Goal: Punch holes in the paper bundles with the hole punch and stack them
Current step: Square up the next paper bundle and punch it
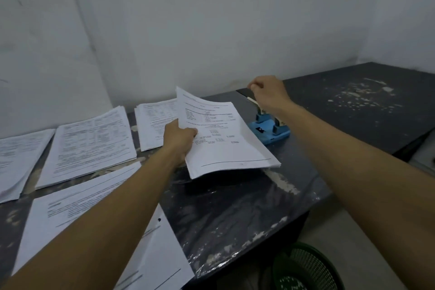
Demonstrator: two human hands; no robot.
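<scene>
My left hand grips the left edge of a printed paper bundle, held tilted just above the dark table. The bundle's right edge reaches toward a blue hole punch standing on the table. My right hand is closed around the punch's raised lever, above and behind the blue base. Several other bundles lie flat: one behind the held bundle, one at the left, one at the far left. A punched bundle with a visible hole lies at the near edge under my left forearm.
A white wall rises right behind the table. A second dark tabletop, speckled with white flecks, adjoins on the right. On the floor below the table's near right corner stands a green mesh basket.
</scene>
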